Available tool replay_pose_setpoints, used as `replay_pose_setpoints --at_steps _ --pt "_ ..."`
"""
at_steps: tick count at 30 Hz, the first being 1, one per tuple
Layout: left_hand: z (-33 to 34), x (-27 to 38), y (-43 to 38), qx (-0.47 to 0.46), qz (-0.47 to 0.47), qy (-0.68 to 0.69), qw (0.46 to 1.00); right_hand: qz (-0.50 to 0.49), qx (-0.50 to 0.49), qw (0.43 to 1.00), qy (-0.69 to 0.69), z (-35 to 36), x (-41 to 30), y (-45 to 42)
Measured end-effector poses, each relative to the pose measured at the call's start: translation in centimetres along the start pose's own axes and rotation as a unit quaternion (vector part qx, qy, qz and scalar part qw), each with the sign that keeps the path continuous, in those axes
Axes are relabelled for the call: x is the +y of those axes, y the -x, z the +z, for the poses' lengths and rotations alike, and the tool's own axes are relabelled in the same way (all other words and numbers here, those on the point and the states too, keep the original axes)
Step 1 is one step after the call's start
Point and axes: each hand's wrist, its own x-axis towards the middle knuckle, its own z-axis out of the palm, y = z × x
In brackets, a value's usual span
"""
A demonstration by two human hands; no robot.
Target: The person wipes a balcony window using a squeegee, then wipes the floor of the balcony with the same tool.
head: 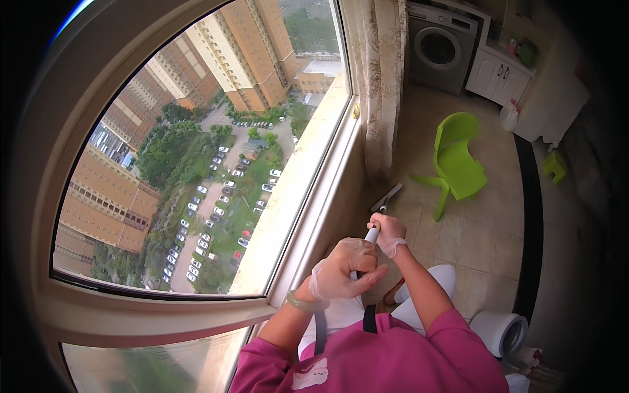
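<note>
My left hand [346,270], in a thin clear glove with a bangle at the wrist, grips the near end of a white and black handle [372,236]. Farther along the same handle, my right hand [389,230], gloved too, is closed around it. Beyond my hands the tool ends in a wide, flat head like a squeegee's [386,196], low by the wall under the window. A large glass window pane [196,172] stands at my left, with parked cars and high buildings far below outside.
A green plastic chair [459,162] stands on the tiled floor ahead. A patterned curtain [378,88] hangs beside the white window sill [319,196]. Farther back are a washing machine [437,46] and white cabinet [499,73]. A white cylindrical appliance [496,331] lies at right.
</note>
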Motion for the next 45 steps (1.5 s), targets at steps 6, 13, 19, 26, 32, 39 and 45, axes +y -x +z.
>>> replay_pose_setpoints --at_steps 6,13,19,26,32,39,45 --pt "2.9 -5.8 2.4 -0.032 -0.033 -0.052 0.998 -0.01 0.096 0.995 0.004 3.9 6.0 -0.6" --pt "5.0 -0.5 2.0 -0.052 -0.009 0.049 0.997 -0.054 0.141 0.98 -0.127 2.3 9.4 9.2" --pt "6.0 1.8 1.3 -0.077 -0.033 0.102 0.991 -0.013 0.113 0.987 -0.11 -1.3 8.3 13.2" --pt "4.9 5.7 1.8 -0.052 0.066 0.079 0.993 -0.093 0.193 0.967 -0.139 -2.8 3.5 9.7" --pt "7.4 1.3 2.2 0.029 -0.008 -0.036 0.999 -0.112 0.122 0.974 -0.155 0.5 5.5 4.0" --pt "9.1 1.1 3.2 0.074 -0.118 0.049 0.989 -0.065 0.16 0.974 -0.148 3.0 10.2 8.9" --pt "7.9 4.1 0.9 0.057 -0.032 0.067 0.996 -0.075 0.185 0.966 -0.166 -0.6 7.3 10.3"
